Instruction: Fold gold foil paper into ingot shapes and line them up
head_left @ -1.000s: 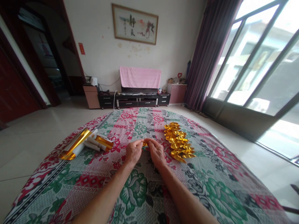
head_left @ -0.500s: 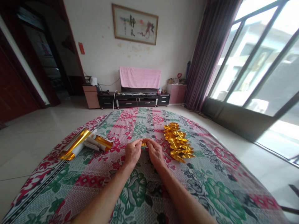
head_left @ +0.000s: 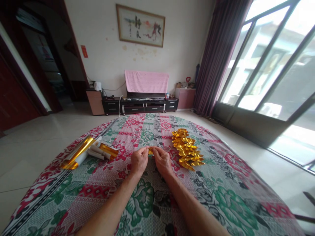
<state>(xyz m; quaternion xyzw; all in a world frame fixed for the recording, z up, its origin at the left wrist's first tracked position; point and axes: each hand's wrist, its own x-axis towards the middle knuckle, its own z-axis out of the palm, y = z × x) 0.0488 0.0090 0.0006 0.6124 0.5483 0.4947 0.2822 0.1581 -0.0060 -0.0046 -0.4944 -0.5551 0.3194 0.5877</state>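
Observation:
Between my two hands is a small piece of gold foil [head_left: 150,151], mostly covered by the fingers. My left hand [head_left: 139,160] pinches its left side, and my right hand [head_left: 161,160] pinches the right side, with the fingertips close together. Several folded gold foil pieces [head_left: 188,147] lie in a row to the right of my right hand. On the left, rolls of gold foil [head_left: 81,152] rest beside whitish rolled material [head_left: 98,151].
A flowered cloth [head_left: 105,193] covers the round table. Beyond it stand a low black cabinet [head_left: 144,108] and a screen under a pink towel [head_left: 147,81]. A purple curtain [head_left: 209,62] hangs beside the large windows at the right.
Both hands keep their pinch on the foil, with the fingertips slightly shifted. The whole view has moved a little.

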